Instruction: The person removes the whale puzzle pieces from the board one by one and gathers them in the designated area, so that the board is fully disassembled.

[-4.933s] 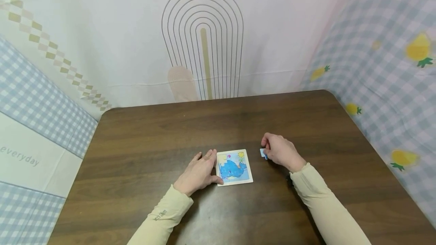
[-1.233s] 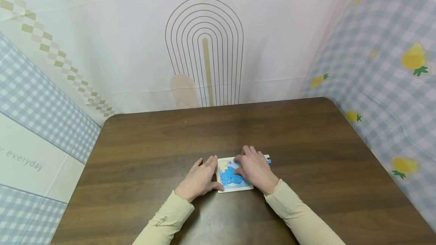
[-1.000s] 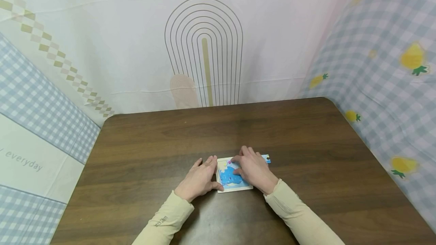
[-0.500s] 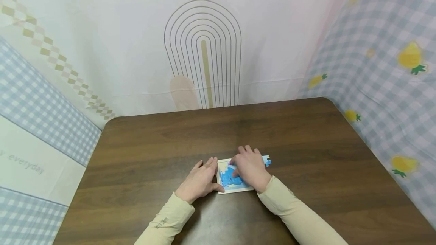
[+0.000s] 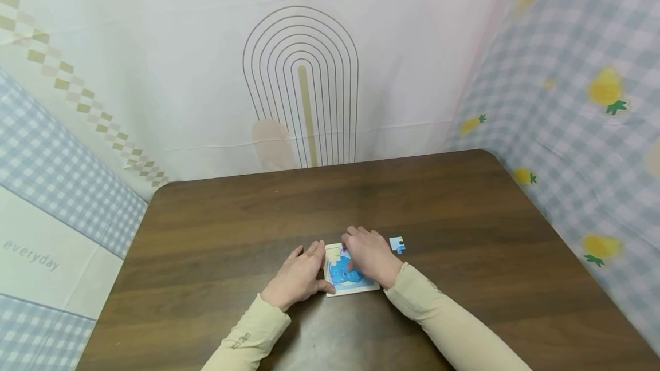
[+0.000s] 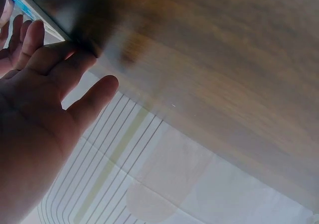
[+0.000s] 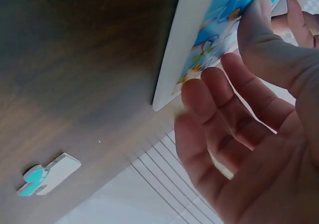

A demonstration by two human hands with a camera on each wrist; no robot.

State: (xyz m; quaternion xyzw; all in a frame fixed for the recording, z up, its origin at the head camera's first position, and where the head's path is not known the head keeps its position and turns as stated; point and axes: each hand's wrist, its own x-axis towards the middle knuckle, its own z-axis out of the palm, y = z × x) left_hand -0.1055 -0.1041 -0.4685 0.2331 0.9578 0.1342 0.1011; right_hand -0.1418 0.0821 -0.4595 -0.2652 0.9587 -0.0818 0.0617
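Note:
A square jigsaw puzzle board with a blue whale picture and a pale frame lies flat on the table in the head view. My left hand lies along its left edge, thumb at the near left corner and fingers extended. Over the board's right half is my right hand, hiding that part of the picture. The right wrist view shows its thumb pressed on the picture while the other fingers bend loosely by the frame's far edge. A loose blue-and-white puzzle piece sits on the table beyond the right hand.
The brown wooden table extends around the board on all sides. Behind it hangs a pale cloth with printed arches, and a checked cloth with pineapples hangs at the right.
About five seconds ago my right hand pinched a puzzle piece right of the board. It has since moved left over the board, and a piece lies there uncovered. My left hand keeps its place.

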